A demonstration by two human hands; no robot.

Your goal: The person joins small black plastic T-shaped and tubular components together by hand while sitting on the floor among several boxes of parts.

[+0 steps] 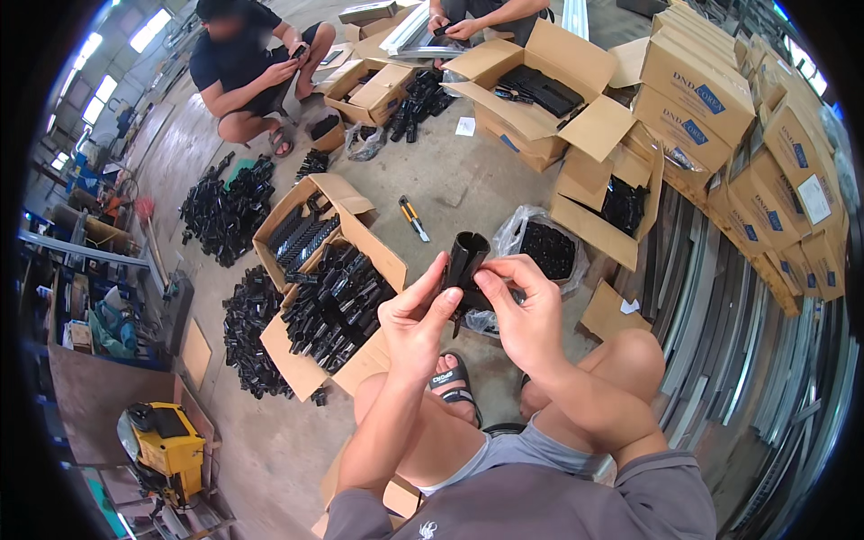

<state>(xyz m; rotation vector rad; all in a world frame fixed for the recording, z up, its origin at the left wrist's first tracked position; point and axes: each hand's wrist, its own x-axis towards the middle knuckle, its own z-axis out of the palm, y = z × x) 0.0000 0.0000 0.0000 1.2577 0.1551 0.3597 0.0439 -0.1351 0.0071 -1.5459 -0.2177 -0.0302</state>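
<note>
A black tubular plastic part [465, 256] is held upright before me, its round, notched open end facing up. My left hand [416, 317] grips it from the left between thumb and fingers. From the right, my right hand [522, 306] pinches its side with thumb and forefinger; the lower end is partly hidden by my hands. Left of my hands stands an open cardboard box [382, 255] filled with similar black parts [331, 306]. Behind my right hand, a clear plastic bag [513, 236] contains many small black pieces [547, 250].
A yellow-and-black utility knife [412, 220] lies on the concrete floor. Black parts are heaped at left [227, 209]. Open cartons [522, 135] stand ahead, stacked cartons [697, 99] and long metal profiles [720, 378] at right. Two people [247, 76] work at the far side.
</note>
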